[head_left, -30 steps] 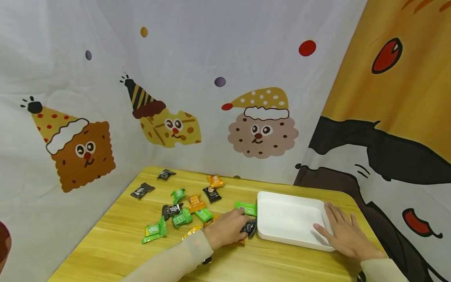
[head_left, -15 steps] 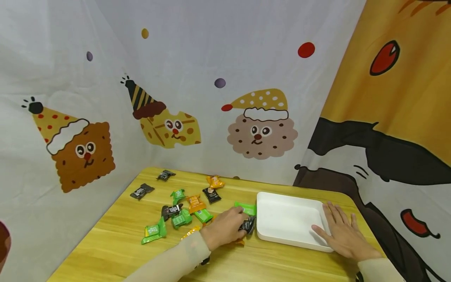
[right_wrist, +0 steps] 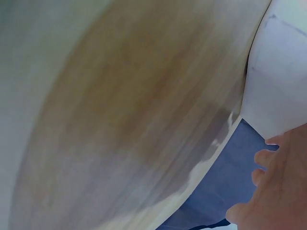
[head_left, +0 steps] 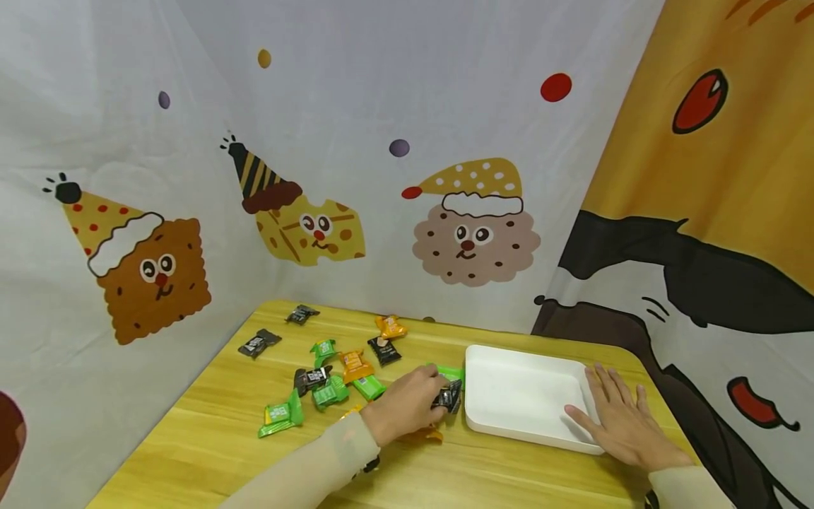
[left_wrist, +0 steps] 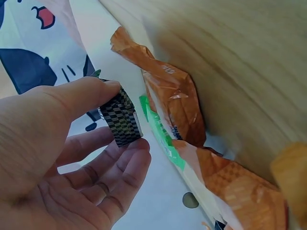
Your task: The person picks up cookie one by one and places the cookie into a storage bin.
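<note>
Black checkered candy [left_wrist: 120, 120], pinched in left grip [head_left: 410, 404], white tray [head_left: 524, 397] flat beside it, right grip [head_left: 626, 425] touching

White fabric [head_left: 343, 85] printed with cartoon snacks [head_left: 136, 307] hangs beyond the wooden table [head_left: 203, 431]. A large orange print [head_left: 763, 162] fills the right.

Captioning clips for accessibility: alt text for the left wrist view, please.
A left hand pinches a black checked packet between thumb and fingers. Beside it, orange packets and a green packet lie on a wooden table.
</note>
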`<state>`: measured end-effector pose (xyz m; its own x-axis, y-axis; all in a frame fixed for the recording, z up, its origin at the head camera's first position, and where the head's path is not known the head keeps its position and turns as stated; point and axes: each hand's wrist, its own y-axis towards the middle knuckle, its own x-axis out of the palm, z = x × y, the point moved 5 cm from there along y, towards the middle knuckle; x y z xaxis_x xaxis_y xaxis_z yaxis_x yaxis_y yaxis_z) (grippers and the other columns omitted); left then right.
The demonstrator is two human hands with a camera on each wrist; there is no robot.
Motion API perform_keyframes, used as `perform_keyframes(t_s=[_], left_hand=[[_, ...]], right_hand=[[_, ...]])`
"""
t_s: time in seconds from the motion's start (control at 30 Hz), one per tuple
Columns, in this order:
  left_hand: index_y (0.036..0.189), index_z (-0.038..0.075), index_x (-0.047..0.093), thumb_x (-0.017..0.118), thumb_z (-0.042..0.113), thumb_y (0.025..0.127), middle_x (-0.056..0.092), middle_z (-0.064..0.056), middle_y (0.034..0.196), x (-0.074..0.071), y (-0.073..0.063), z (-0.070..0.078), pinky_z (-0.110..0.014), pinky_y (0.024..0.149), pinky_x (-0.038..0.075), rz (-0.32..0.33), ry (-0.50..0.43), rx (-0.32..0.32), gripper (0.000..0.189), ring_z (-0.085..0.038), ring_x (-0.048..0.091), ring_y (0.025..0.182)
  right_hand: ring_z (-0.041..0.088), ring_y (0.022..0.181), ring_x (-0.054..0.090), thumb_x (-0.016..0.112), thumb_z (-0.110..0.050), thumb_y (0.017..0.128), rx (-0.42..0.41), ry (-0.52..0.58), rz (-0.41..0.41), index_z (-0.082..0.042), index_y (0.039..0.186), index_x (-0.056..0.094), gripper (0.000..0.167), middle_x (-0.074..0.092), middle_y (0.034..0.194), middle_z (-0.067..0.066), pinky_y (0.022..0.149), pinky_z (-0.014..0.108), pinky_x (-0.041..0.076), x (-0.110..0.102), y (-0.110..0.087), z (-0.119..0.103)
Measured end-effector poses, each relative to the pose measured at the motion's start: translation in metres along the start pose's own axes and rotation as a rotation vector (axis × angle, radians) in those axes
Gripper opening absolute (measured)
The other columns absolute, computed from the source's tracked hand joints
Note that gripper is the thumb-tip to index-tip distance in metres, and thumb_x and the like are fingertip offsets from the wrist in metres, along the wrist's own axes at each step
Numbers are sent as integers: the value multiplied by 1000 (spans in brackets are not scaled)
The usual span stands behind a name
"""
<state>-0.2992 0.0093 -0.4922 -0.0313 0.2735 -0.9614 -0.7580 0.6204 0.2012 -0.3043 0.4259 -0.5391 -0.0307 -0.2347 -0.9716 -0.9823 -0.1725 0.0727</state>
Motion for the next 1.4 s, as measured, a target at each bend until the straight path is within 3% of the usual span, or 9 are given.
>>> perform_keyframes(t_s=[0.37,0.7,1.17,1.3,1.4], left_hand=[[143,9,82,92,30,104,76,-3,115,-5,3,4,-13,78,60,26,10,7,45,-4,66,92],[149,7,78,90,32,106,77,-6,124,-11,7,9,-12,81,62,40,7,-7,52,-5,69,94],[148,5,79,89,30,106,80,-8,128,-19,29,24,-13,84,64,78,-2,18,50,-7,73,97],[150,7,77,89,33,106,80,-10,136,-20,37,32,-17,92,67,95,21,31,52,-13,79,108],[154,10,75,89,35,106,81,-8,133,-19,44,38,-16,85,65,97,30,46,56,-10,75,102]], right_hand=[[72,171,11,55,-70,116,3,10,-9,6,184,12,111,12,187,44,128,98,-9,-3,1,2],[71,171,14,53,-62,120,-24,17,-6,4,184,20,98,15,189,39,128,98,-12,-5,0,6],[70,172,11,53,-63,120,-23,49,-22,1,186,10,101,13,191,37,126,99,-11,-4,1,3],[71,172,11,53,-63,120,-19,48,-24,1,186,10,101,14,190,38,126,100,-8,-4,1,4],[71,172,12,54,-63,119,-14,46,-25,1,186,11,101,15,190,37,126,101,-6,-3,1,6]])
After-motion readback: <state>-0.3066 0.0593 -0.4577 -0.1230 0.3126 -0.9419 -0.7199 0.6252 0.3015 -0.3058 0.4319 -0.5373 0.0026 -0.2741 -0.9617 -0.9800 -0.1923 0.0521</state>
